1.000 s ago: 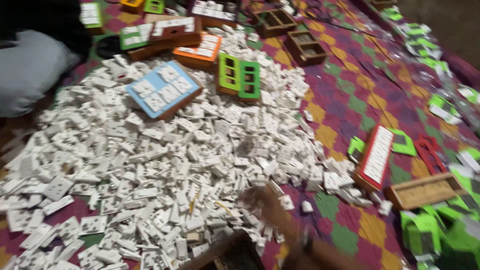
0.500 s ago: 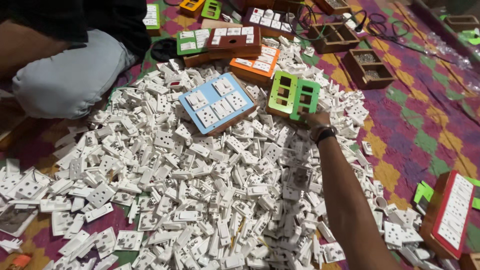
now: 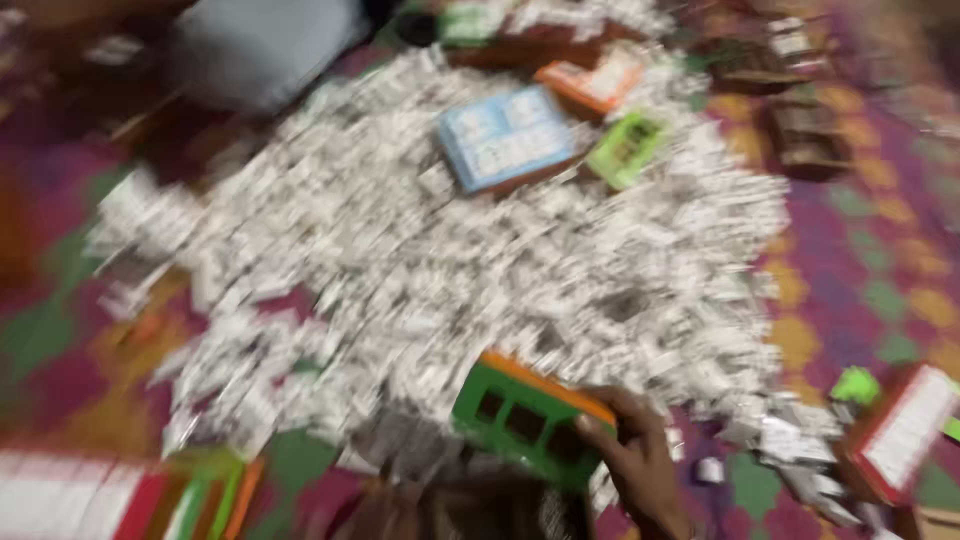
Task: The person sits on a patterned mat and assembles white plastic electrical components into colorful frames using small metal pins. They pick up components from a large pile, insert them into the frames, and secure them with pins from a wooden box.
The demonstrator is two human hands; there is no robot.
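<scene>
Green frame [image 3: 520, 425], long axis left-right

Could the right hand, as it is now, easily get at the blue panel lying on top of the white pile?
Probably not without a stretch: the right hand grips a green frame at the near edge, while the blue panel lies far across the white pile.
</scene>
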